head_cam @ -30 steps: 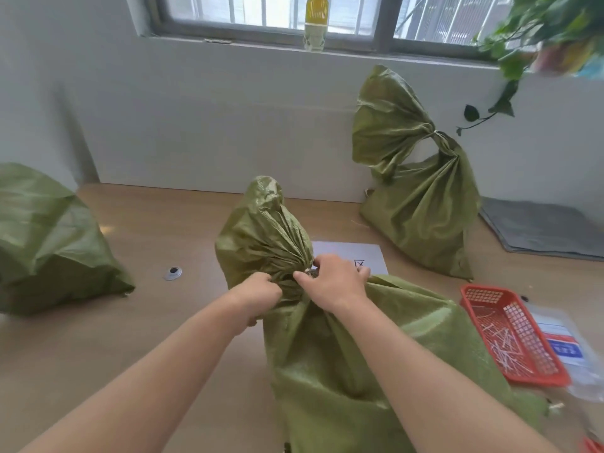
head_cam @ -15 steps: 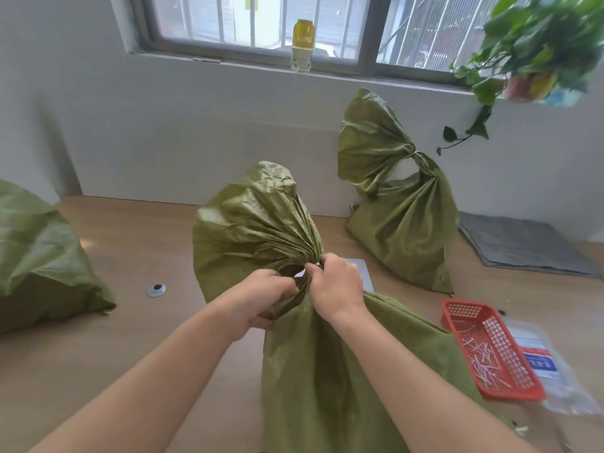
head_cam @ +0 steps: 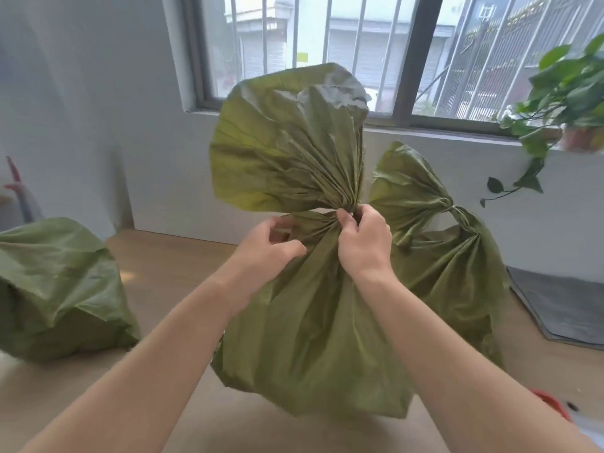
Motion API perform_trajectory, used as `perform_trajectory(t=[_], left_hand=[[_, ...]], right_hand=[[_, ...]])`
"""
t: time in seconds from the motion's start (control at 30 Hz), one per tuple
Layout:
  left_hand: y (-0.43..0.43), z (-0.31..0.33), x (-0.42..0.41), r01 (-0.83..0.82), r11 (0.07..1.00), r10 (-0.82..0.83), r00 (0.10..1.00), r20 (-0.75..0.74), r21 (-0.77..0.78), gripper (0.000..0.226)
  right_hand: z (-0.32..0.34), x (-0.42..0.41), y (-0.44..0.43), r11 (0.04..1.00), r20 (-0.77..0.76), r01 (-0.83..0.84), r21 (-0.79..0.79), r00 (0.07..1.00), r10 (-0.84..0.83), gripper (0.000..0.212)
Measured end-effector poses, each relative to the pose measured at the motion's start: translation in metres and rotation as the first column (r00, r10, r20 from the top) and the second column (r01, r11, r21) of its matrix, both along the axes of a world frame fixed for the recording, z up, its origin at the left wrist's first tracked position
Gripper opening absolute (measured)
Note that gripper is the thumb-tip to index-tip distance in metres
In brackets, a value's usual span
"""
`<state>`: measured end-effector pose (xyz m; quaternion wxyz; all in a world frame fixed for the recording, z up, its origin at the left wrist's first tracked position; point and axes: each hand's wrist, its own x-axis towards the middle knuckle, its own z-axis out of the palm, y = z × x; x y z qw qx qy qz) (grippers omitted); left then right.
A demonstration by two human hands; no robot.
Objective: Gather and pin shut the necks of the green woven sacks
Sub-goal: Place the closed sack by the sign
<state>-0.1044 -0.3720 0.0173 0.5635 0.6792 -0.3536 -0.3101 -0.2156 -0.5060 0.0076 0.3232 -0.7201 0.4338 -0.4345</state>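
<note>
While 1 rear sack (head_cam: 451,263) right of the window (head_cam: 407,60) centre is cinched, the middle sack (head_cam: 313,322) below the window is only gathered: right hand (head_cam: 364,243) pinches its neck (head_cam: 322,220), left hand (head_cam: 268,250) curls beside, grip unclear. 3rd sack (head_cam: 55,289), left of window: ungathered.

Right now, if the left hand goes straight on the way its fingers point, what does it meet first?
It would meet the gathered neck of the sack, just in front of the left hand; they may already touch. Just beyond, the right hand pinches that neck.
</note>
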Motion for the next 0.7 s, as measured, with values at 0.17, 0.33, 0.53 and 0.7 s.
perform_trajectory(t=[0.17, 0.33, 0.53, 0.7], left_hand=[[-0.051, 0.010, 0.043, 0.024, 0.994, -0.026, 1.000, -0.012, -0.105, 0.039], [-0.119, 0.002, 0.095, 0.049, 0.996, -0.046, 0.998, 0.036, -0.074, 0.054], [-0.194, -0.020, 0.137, 0.061, 0.996, -0.059, 0.998, 0.030, -0.058, 0.057], [-0.249, -0.043, 0.155, 0.094, 0.992, -0.094, 0.996, 0.009, -0.079, 0.044]], right_hand=[[0.017, 0.060, -0.057, 0.999, 0.061, 0.024, -0.041, 0.998, -0.022, 0.021], [0.020, 0.110, -0.123, 1.000, 0.109, -0.005, -0.024, 0.994, 0.007, 0.017], [0.007, 0.149, -0.196, 0.998, 0.125, -0.042, -0.047, 0.991, 0.047, 0.016], [-0.018, 0.164, -0.246, 0.997, 0.170, -0.040, -0.065, 0.984, 0.050, 0.009]])
